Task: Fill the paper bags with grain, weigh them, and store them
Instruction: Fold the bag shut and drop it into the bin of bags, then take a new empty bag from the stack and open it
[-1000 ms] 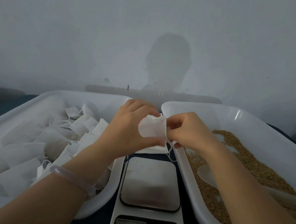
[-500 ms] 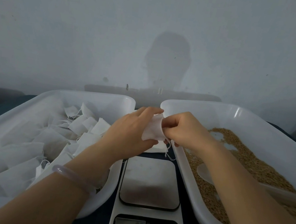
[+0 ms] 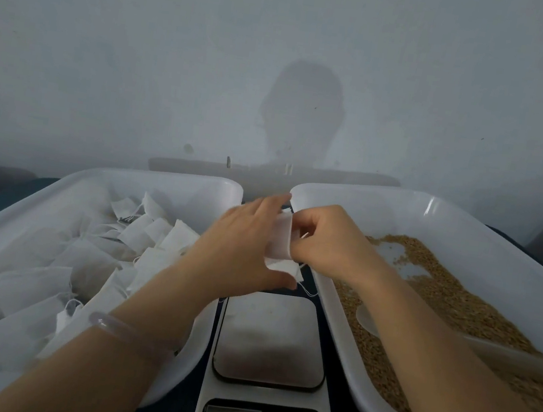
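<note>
Paper bag: small, white, held up over the scale, between two trays. Far left, a white tray full of empty bags. Next, the left hand, wrapped round the bag, thumb under it. Then the right hand, pinching the bag's top edge. Far right, a tray of grain, scoop lying in it. Looks like opening the bag for filling. Next: keep the mouth wide, free the right hand, grab the scoop.

I'm looking at a makeshift packing station: a scale sitting just nearer than the left hand, a bag tray lying left of it, a grain tray lying right, and a bare wall standing beyond.
</note>
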Available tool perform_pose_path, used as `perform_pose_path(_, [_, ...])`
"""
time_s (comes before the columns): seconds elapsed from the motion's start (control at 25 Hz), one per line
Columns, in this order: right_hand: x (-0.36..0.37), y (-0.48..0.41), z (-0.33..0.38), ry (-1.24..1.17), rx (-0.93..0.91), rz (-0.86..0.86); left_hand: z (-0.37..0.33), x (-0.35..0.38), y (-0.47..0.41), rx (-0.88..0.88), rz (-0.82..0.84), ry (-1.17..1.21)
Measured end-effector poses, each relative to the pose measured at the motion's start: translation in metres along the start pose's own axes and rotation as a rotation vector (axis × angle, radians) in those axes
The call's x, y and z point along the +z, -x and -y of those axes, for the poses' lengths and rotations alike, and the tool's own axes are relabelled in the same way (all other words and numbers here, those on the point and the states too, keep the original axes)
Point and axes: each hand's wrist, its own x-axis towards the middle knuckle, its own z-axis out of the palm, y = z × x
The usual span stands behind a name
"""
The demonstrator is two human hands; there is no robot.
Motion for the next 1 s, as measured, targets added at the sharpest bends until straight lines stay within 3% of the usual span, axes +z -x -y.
perform_pose_path(0.16, [-0.002,0.003,0.002,0.016,-0.013,0.048,-0.001,0.011,0.0,-0.116,-0.052,0.169])
perform_pose_path(0.32, [-0.003,0.008,0.009,0.036,-0.038,0.093,0.0,0.013,-0.001,-0.121,0.023,0.131])
perform_pose_path(0.44, [-0.036,0.012,0.003,-0.031,0.01,0.013,-0.001,0.011,-0.002,-0.166,-0.006,0.16])
perform_pose_path(0.52, [-0.076,0.02,-0.019,0.069,0.091,-0.004,-0.002,0.01,0.001,-0.231,-0.032,0.277])
perform_pose_path(0.64, [-0.121,0.051,-0.072,0.527,0.371,0.381,-0.006,0.008,0.003,-0.233,-0.035,0.494])
perform_pose_path(0.72, [-0.122,0.075,-0.107,0.636,0.554,0.573,-0.007,0.008,0.003,-0.24,-0.001,0.567])
perform_pose_path(0.84, [-0.119,0.089,-0.129,0.571,0.583,0.513,-0.006,0.009,0.003,-0.259,0.05,0.626])
perform_pose_path(1.0, [-0.117,0.08,-0.13,0.609,0.479,0.392,-0.004,0.011,0.005,-0.237,0.086,0.612])
